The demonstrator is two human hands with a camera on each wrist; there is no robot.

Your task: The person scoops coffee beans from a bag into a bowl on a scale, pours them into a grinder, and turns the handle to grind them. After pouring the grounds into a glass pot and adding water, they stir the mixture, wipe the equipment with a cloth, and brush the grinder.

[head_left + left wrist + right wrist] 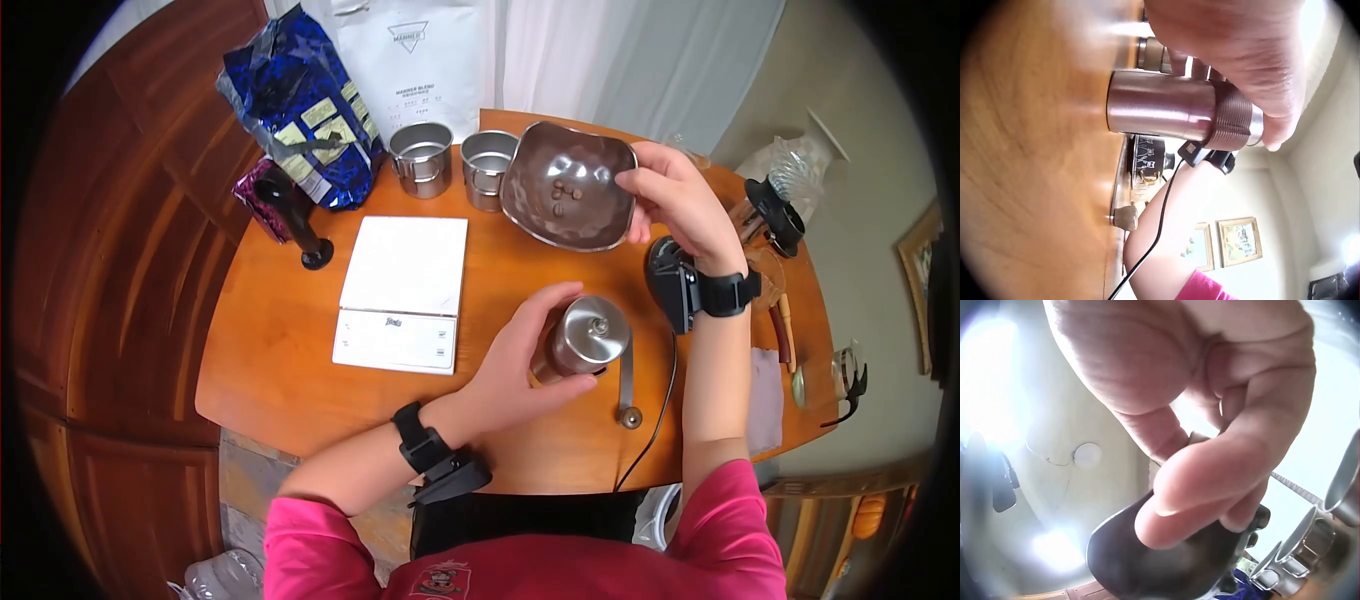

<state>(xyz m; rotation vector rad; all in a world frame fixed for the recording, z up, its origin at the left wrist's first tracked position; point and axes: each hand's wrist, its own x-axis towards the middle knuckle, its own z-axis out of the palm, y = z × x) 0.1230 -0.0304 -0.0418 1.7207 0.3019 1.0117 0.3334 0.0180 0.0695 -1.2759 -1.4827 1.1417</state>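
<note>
My left hand (507, 362) grips a steel manual coffee grinder (592, 333) that stands upright on the table. In the left wrist view its brushed body (1160, 105) and ribbed brown band (1230, 116) show under the hand. A crank handle with a wooden knob (629, 417) lies right beside the grinder. My right hand (690, 200) pinches the rim of a dark, wavy-edged bowl (535, 190), tilted above the table, with several coffee beans (560, 188) inside. From the right wrist, the fingers cover part of the bowl's dark underside (1122, 556).
Left of the grinder lies a white scale (405, 265). Two steel cups (422, 160) stand behind, near a blue bag (300, 110) and a white bag (415, 70). A black cable (660, 430) runs over the table on the right, by a black-based device (665, 280).
</note>
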